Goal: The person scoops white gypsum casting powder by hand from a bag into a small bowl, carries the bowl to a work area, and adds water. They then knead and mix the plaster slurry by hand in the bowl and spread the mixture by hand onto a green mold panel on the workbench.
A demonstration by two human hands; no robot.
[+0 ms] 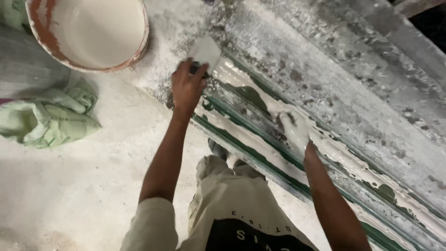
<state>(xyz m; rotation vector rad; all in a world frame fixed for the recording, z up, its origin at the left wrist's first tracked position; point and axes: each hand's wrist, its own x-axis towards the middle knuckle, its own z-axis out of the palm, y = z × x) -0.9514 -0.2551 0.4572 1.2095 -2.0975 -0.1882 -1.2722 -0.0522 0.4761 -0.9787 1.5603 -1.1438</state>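
At the far left a crumpled green cloth (51, 116) lies on the floor (83, 186), which is dusted white. Above it, at the top edge, stands one bucket (88, 32) with a reddish, smeared rim; its inside is coated white, and whether liquid stands in it cannot be told from here. Just right of the bucket the left hand (187, 88) is closed around the dark handle of a scraper (204, 53), whose flat pale blade points up and away and rests against the near end of a long ribbed panel (334, 83). The panel runs diagonally from top centre down to the lower right; its green grooves show through thick white paste (241, 135), and its upper part is grey and spotted. There is one scraper, one bucket and one cloth in view. Further right the right hand (293, 128) lies flat in a groove of the panel, fingers spread and wholly covered with the white paste, holding nothing that can be made out. Between the two forearms the person's knee in light trousers (232, 186) pushes forward, close against the panel's lower edge, and below it a dark shirt shows at the bottom of the frame.
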